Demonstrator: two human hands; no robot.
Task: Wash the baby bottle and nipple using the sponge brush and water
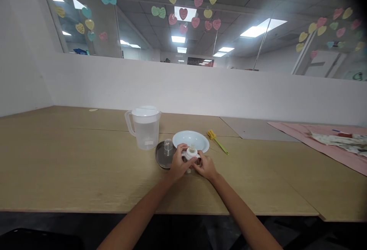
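Observation:
Upright between both hands is a baby bottle with a white collar, side handles and a pale teat on top. My left hand is closed around its left side, the thumb lying across the front. From the right, my right hand grips the other side, fingers bent at the handle. My fingers hide most of the bottle's lower body. Just left of my left hand, a clear dome cap stands on a dark round tray. Directly behind the bottle lies a white bowl.
A lidded clear pitcher holding liquid stands at the back left of the tray. Right of the bowl lies a bottle brush with yellow head and green handle. A pink cloth covers the far right, under a crumpled patterned cloth.

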